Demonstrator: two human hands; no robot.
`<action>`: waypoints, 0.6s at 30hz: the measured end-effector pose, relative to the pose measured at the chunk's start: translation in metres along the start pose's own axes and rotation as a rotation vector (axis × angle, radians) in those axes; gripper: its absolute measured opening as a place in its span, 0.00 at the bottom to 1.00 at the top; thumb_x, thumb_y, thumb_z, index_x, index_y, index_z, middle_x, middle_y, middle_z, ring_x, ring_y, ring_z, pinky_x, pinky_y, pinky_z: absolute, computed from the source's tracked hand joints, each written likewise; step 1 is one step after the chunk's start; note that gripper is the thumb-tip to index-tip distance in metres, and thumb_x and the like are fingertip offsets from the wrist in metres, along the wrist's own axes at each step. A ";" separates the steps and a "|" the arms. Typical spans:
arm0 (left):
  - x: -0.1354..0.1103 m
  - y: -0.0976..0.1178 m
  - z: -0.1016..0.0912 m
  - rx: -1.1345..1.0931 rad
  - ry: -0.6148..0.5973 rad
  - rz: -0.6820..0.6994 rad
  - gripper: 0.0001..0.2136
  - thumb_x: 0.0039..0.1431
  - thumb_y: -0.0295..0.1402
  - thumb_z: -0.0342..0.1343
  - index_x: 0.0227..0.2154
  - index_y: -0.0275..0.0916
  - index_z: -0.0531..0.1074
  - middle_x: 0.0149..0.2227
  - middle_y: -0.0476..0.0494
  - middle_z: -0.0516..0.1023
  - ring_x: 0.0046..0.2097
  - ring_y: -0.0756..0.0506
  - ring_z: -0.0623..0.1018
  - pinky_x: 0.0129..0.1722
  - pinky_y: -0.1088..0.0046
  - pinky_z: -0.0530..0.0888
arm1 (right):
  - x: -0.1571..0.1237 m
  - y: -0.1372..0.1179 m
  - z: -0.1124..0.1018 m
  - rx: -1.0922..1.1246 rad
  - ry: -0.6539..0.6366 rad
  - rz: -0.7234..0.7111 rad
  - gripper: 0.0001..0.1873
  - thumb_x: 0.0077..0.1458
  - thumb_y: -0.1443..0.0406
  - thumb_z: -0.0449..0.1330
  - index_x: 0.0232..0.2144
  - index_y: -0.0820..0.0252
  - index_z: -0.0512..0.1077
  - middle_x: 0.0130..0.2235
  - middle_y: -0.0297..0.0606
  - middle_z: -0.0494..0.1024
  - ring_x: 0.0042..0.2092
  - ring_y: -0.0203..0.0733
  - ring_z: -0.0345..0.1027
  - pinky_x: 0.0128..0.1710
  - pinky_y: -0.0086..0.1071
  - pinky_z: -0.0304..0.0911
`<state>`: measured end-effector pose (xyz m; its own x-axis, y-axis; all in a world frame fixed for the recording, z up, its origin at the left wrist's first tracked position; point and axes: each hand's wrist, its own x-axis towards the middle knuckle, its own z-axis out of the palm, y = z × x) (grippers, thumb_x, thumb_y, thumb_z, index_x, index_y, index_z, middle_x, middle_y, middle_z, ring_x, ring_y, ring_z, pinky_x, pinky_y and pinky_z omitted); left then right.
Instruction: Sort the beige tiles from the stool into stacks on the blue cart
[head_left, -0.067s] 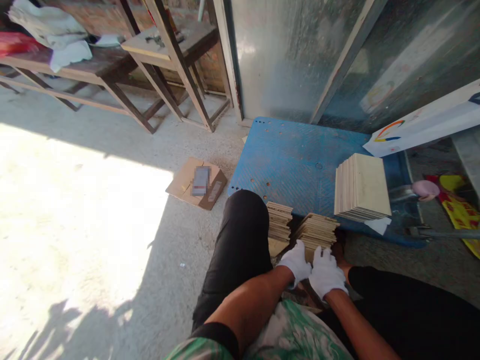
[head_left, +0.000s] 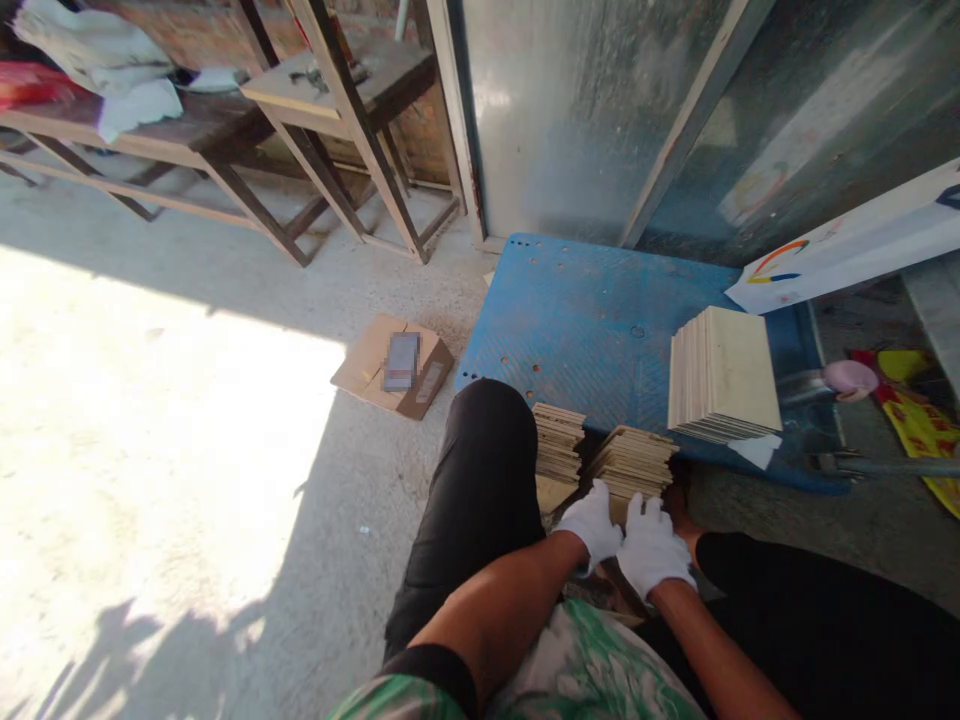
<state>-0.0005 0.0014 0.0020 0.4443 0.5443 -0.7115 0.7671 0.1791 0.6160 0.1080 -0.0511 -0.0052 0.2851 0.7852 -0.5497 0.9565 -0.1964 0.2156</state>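
Observation:
Both my hands wear white gloves and sit close together at the near end of a leaning row of thin wooden boards (head_left: 634,458). My left hand (head_left: 592,525) grips the left edge of the nearest board, its fingers pointing forward. On that board's right side my right hand (head_left: 652,545) is closed, fingers bent over the edge. My palms hide the board's lower part. Left of this row, beside my knee, a second row of similar boards (head_left: 559,445) leans. Farther right, a squared stack of pale boards (head_left: 739,370) rests on a blue plastic pallet (head_left: 585,310).
A cardboard box (head_left: 367,365) with a phone-like object (head_left: 402,362) on it lies on the concrete floor. Wooden benches (head_left: 202,140) line the wall at the back left. A pink-topped item (head_left: 851,377) and a metal bar (head_left: 892,466) are at the right.

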 end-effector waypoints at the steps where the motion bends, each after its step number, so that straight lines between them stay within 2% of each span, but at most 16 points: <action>1: 0.000 0.000 -0.001 0.003 -0.007 -0.001 0.43 0.51 0.34 0.56 0.66 0.28 0.43 0.57 0.23 0.67 0.56 0.34 0.71 0.52 0.62 0.69 | -0.001 0.000 0.000 -0.006 -0.004 0.001 0.30 0.60 0.63 0.48 0.62 0.72 0.55 0.59 0.61 0.57 0.55 0.57 0.59 0.43 0.42 0.63; 9: -0.004 0.002 -0.008 0.043 -0.039 0.005 0.42 0.49 0.31 0.57 0.66 0.29 0.45 0.55 0.23 0.69 0.55 0.33 0.71 0.53 0.61 0.69 | -0.005 -0.001 -0.004 -0.043 0.011 -0.020 0.30 0.59 0.63 0.50 0.61 0.72 0.57 0.59 0.61 0.59 0.56 0.56 0.59 0.44 0.41 0.62; 14: -0.006 0.001 -0.010 0.103 -0.047 0.020 0.42 0.47 0.28 0.57 0.66 0.31 0.47 0.56 0.24 0.68 0.56 0.32 0.71 0.54 0.60 0.69 | -0.009 -0.002 -0.009 -0.058 0.001 -0.066 0.31 0.58 0.62 0.54 0.59 0.78 0.59 0.53 0.62 0.66 0.52 0.56 0.63 0.42 0.40 0.63; 16: -0.006 0.000 -0.011 0.143 -0.059 0.025 0.42 0.46 0.26 0.57 0.65 0.32 0.48 0.56 0.24 0.68 0.56 0.32 0.70 0.54 0.59 0.69 | -0.011 -0.001 -0.010 -0.050 -0.029 -0.105 0.26 0.59 0.63 0.51 0.56 0.78 0.63 0.48 0.61 0.70 0.49 0.55 0.66 0.40 0.40 0.63; 18: -0.005 -0.001 -0.010 0.161 -0.069 0.022 0.41 0.43 0.24 0.58 0.64 0.31 0.52 0.57 0.24 0.67 0.57 0.32 0.70 0.54 0.59 0.69 | -0.012 0.001 -0.012 -0.029 -0.046 -0.154 0.20 0.61 0.64 0.49 0.49 0.74 0.69 0.43 0.58 0.72 0.46 0.54 0.69 0.39 0.40 0.63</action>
<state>-0.0082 0.0070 0.0086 0.4882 0.4882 -0.7234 0.8186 0.0311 0.5735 0.1049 -0.0534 0.0110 0.1382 0.7766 -0.6146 0.9872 -0.0579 0.1489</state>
